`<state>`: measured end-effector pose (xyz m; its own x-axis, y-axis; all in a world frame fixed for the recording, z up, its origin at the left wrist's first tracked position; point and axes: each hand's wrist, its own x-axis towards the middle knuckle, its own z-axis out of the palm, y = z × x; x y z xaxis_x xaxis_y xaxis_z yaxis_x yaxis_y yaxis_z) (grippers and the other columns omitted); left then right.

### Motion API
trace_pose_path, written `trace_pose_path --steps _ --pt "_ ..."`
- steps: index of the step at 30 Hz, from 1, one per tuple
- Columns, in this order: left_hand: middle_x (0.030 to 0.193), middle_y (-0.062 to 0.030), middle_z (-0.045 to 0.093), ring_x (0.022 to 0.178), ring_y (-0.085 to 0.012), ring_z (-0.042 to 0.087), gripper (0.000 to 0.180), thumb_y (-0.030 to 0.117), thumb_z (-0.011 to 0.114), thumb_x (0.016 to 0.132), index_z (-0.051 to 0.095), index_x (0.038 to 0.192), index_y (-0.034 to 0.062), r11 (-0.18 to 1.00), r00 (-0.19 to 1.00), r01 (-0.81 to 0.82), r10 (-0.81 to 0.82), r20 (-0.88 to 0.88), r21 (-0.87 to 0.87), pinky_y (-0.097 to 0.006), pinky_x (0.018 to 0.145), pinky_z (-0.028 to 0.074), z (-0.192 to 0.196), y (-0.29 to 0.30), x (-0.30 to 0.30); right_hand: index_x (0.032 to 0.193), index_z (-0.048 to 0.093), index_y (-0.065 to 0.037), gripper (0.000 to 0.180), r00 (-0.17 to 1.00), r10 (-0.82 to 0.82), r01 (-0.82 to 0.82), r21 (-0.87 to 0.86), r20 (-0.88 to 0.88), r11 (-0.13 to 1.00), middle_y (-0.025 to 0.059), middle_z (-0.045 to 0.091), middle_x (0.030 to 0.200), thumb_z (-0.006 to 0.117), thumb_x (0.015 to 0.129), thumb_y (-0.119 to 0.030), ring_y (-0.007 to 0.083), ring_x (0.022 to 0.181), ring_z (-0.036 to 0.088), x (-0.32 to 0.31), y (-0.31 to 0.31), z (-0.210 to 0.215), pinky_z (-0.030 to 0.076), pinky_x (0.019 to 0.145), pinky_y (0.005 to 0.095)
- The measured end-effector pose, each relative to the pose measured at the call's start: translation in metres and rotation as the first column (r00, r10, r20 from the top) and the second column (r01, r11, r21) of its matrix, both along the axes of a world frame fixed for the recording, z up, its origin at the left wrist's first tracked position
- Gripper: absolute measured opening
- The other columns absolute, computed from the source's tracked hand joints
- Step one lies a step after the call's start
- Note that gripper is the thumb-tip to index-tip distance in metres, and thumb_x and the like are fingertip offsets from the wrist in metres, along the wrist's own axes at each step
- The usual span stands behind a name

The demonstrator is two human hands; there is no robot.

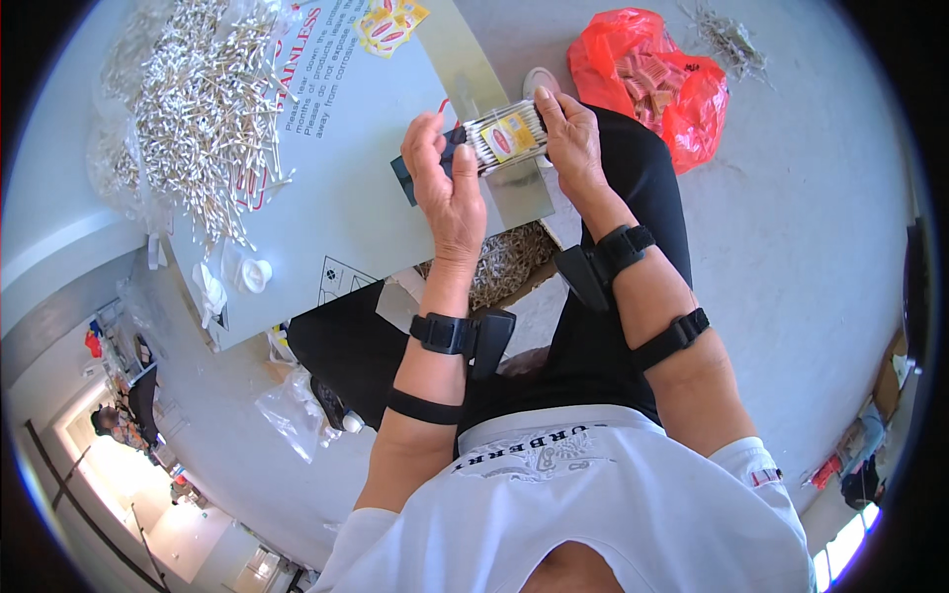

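Note:
A flat pack of cotton swabs (506,136) with a yellow label card in its middle is held up over the table's right edge. My right hand (573,140) grips its right end, thumb on top and fingers mostly hidden behind. At the other end, my left hand (447,188) has its thumb against the pack and its fingers curled. Something dark (403,181) shows behind the left hand; its kind is unclear. A large heap of loose cotton swabs (198,119) lies on clear plastic at the table's left. Several yellow label cards (390,24) are scattered at the far edge.
Below the table (326,198) edge, a cardboard box (514,265) holds many loose swabs. A red plastic bag (697,124) with pinkish packs stands on the floor at the right, near a small pile of swabs (730,42). Crumpled white pieces (254,275) lie at the table's near left corner.

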<state>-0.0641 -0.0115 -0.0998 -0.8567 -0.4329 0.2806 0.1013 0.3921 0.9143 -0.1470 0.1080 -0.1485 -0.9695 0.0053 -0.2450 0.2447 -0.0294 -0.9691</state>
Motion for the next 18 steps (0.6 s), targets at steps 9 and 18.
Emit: trace_pose_path --steps 9,18 --pt "0.155 -0.0194 0.027 0.144 -0.0246 0.024 0.057 0.03 0.042 0.104 0.029 0.146 -0.006 0.9 0.998 0.015 0.013 -0.061 0.435 -0.039 0.119 0.017 -0.006 0.035 -0.023 0.078 0.06 0.004 0.041 0.989 0.029 -0.013 0.106 -0.148 0.994 0.0045 0.048 0.061 0.057 0.1 -0.031 0.01 0.062 0.041 0.001 0.003 0.0 0.038 0.055 0.0318" --pt "0.153 -0.032 0.02 0.145 -0.0442 0.017 0.074 0.032 0.052 0.098 0.016 0.15 -0.0042 0.787 0.94 0.224 -0.019 0.341 -0.575 -0.054 0.116 0.013 -0.005 0.029 -0.007 0.079 0.059 0.005 0.045 1.0 0.016 -0.012 -0.174 0.021 0.985 0.0048 0.05 0.064 0.053 0.102 -0.034 0.0112 0.065 0.042 0.003 0.005 0.013 0.039 0.058 0.032"
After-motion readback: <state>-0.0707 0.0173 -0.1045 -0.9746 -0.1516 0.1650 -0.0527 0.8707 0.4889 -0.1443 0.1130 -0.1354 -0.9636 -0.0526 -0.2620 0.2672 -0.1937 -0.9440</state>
